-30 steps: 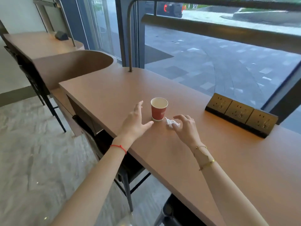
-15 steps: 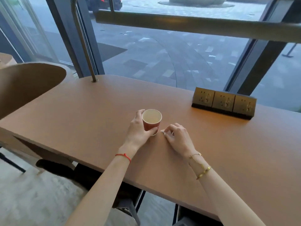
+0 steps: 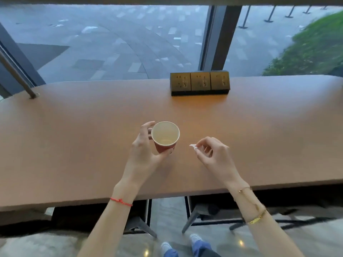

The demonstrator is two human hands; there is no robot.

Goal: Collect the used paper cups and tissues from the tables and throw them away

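Note:
A red paper cup (image 3: 165, 140) with a pale inside is upright in my left hand (image 3: 144, 153), thumb and fingers wrapped round its wall, above the brown wooden table (image 3: 74, 141). A little liquid shows at its bottom. To the right, my right hand (image 3: 213, 154) pinches a small crumpled white tissue (image 3: 193, 147) between fingertips; most of the tissue is hidden by the fingers. The two hands are a short gap apart over the table's middle.
A dark block of three power sockets (image 3: 200, 83) stands at the table's far edge by the window. A metal post (image 3: 16, 75) meets the table at far left. Dark stools (image 3: 200, 212) stand under the near edge, my shoes below.
My left hand closed round the cup and lifted it off the table. My right hand picked up the tissue and drew right, away from the cup. My view swung to face the window.

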